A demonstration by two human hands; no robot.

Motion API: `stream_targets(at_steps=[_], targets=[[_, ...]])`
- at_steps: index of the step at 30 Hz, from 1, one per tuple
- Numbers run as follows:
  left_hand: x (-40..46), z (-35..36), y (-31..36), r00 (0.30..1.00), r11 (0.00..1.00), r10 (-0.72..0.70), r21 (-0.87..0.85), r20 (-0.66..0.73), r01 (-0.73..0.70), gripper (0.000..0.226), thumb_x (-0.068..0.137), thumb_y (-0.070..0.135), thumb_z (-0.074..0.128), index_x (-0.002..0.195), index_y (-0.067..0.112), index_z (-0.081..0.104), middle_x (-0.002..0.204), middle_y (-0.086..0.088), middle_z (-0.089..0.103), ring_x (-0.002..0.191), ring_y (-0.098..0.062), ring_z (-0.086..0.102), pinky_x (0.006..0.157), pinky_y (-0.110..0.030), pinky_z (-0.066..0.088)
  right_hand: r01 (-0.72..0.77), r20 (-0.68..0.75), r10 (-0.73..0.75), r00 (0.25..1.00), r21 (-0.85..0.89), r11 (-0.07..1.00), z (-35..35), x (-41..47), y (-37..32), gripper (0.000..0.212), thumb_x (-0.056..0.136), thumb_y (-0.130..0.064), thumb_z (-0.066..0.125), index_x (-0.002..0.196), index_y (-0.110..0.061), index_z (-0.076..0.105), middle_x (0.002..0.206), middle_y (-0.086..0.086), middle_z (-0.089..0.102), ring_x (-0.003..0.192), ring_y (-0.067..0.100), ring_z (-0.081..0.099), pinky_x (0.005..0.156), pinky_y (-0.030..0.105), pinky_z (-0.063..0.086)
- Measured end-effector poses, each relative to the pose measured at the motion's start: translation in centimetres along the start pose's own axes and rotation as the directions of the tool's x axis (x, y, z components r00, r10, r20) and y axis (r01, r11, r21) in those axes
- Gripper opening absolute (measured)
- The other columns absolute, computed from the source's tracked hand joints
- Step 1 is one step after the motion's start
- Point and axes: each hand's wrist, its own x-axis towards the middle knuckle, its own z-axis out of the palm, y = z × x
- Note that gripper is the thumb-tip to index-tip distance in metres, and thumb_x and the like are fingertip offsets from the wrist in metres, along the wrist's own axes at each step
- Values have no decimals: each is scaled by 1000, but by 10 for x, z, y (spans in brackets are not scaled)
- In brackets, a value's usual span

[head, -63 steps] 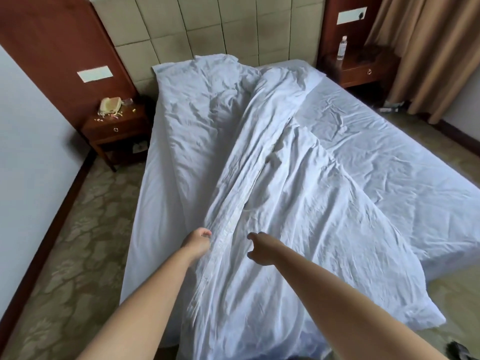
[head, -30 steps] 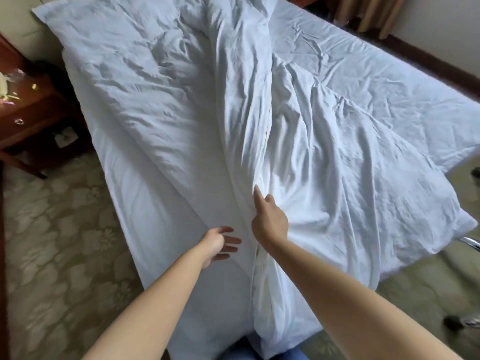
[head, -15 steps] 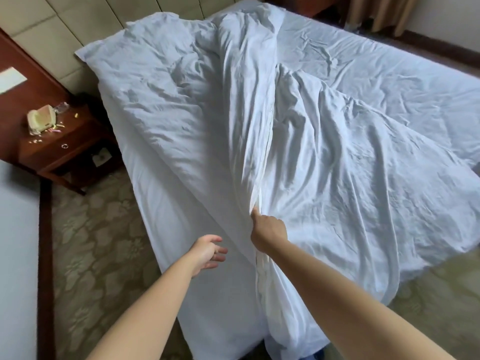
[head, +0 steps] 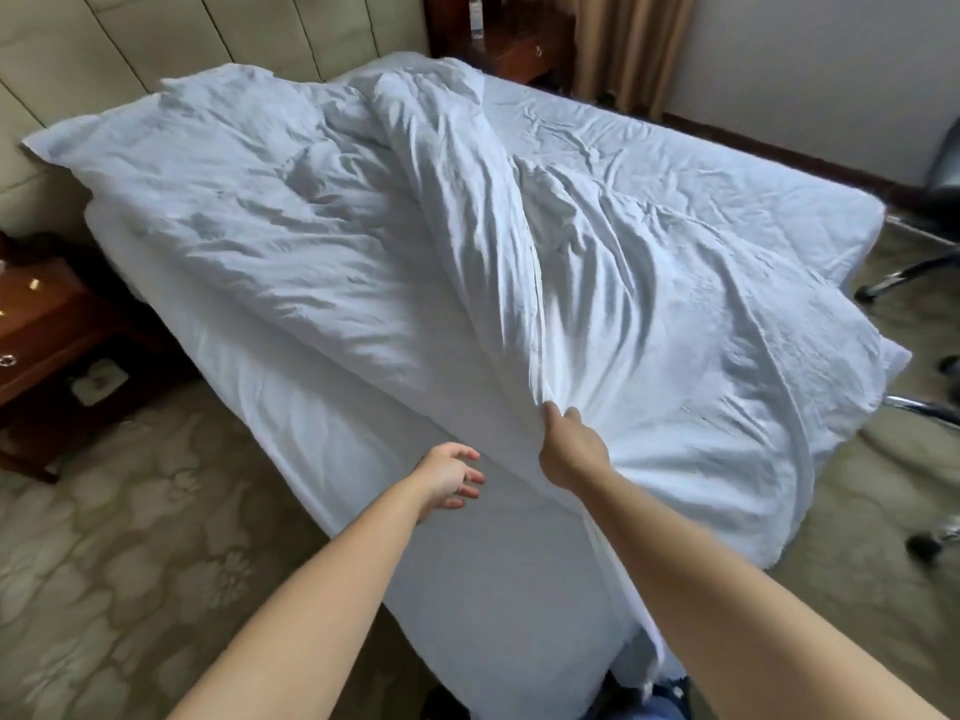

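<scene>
A crumpled white duvet (head: 322,241) lies across the bed (head: 701,179), bunched into a long ridge down its middle. My right hand (head: 569,449) grips the near end of that ridge at the fold, lifting the fabric a little. My left hand (head: 449,475) hovers just left of it above the white sheet, fingers spread and relaxed, holding nothing. The duvet's right part drapes over the bed's near right corner.
A dark wooden nightstand (head: 41,345) stands at the left by the padded headboard (head: 218,33). A second nightstand (head: 519,39) and curtains (head: 634,49) are at the back. An office chair's (head: 930,200) chrome legs are at the right. Patterned carpet (head: 130,537) surrounds the bed.
My left hand has let go of the duvet fold and opened beside it. My right hand took hold of the ridge. The view has swung to the right.
</scene>
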Motion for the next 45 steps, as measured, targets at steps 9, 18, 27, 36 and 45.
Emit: stream_targets(at_steps=[9, 18, 27, 36, 45], targets=[[1, -83, -7, 998, 990, 70, 126, -2, -69, 28, 92, 4, 31, 109, 17, 50, 83, -1, 62, 63, -15, 56, 60, -22, 40, 143, 113, -133, 985, -85, 986, 38, -47, -92, 49, 91, 0, 36, 132, -19, 53, 131, 14, 55, 118, 33, 54, 94, 34, 45], [7, -88, 8, 997, 968, 81, 238, 15, -82, 29, 92, 2, 35, 110, 16, 53, 88, -2, 63, 64, -14, 56, 59, -22, 41, -91, 117, 88, 989, 22, 996, 26, -29, -51, 48, 88, -6, 38, 134, -20, 45, 136, 8, 47, 122, 30, 49, 98, 37, 44], [52, -67, 49, 988, 946, 109, 293, 106, -136, 31, 92, 0, 32, 101, 18, 56, 85, 0, 55, 66, -11, 50, 58, -22, 39, -157, -54, 173, 983, 219, 963, 17, 43, -41, 55, 90, -31, 53, 140, -18, 37, 138, 6, 38, 127, 27, 38, 95, 36, 40], [173, -141, 104, 981, 955, 116, 255, 152, -153, 42, 90, -6, 20, 100, 15, 55, 80, -1, 59, 62, -13, 54, 55, -22, 38, -412, 8, 495, 869, 567, 714, 10, 180, -83, 112, 80, -47, 71, 152, -17, -9, 156, 13, 18, 141, 30, 28, 110, 39, 34], [278, -231, 170, 382, -85, 878, 880, 288, -468, 99, 62, -5, 55, 148, 29, 20, 144, -13, 26, 124, -33, 34, 95, -48, 45, -50, 70, 45, 997, 61, 997, 25, 208, -189, 47, 83, -4, 47, 128, -19, 46, 117, 15, 60, 108, 35, 58, 79, 34, 43]])
